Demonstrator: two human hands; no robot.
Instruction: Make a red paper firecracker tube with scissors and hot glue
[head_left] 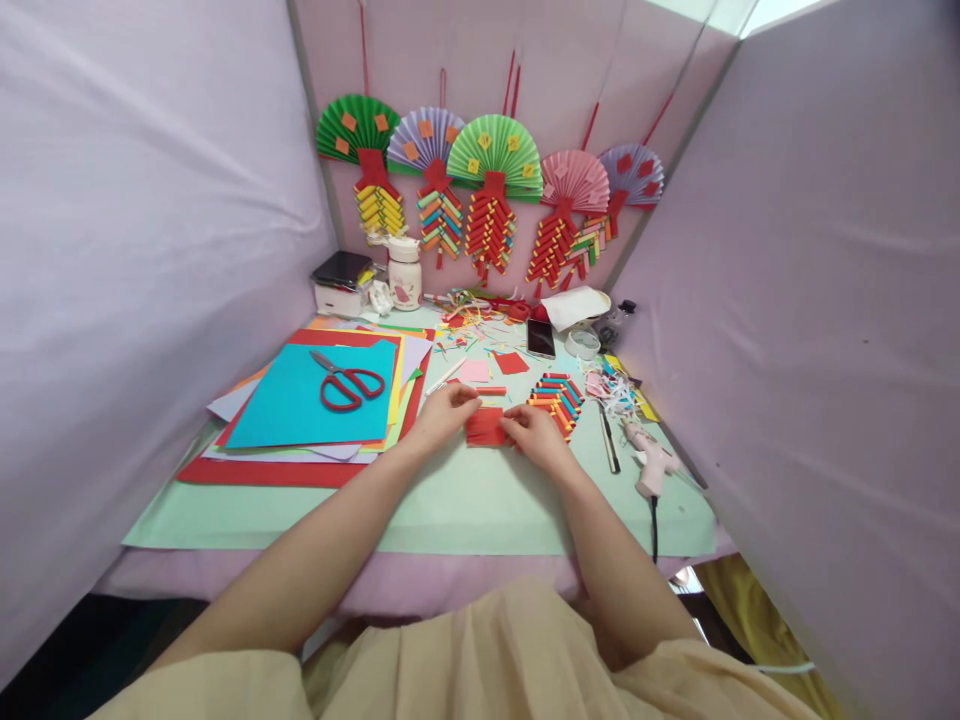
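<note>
A small pleated piece of red paper lies on the pale green table mat between my two hands. My left hand pinches its upper left edge with curled fingers. My right hand pinches its right edge, fingers closed on the folds. Just right of my right hand lies a finished bundle of coloured paper rolls in red, yellow, green and blue. A short red paper roll and a pink paper square lie just beyond the red paper.
Left: a stack of coloured paper sheets with red scissors on top. Right: a pink glue gun, a craft knife and paper scraps. A phone, tape roll and bottle stand further back. Paper fan decorations hang on the wall.
</note>
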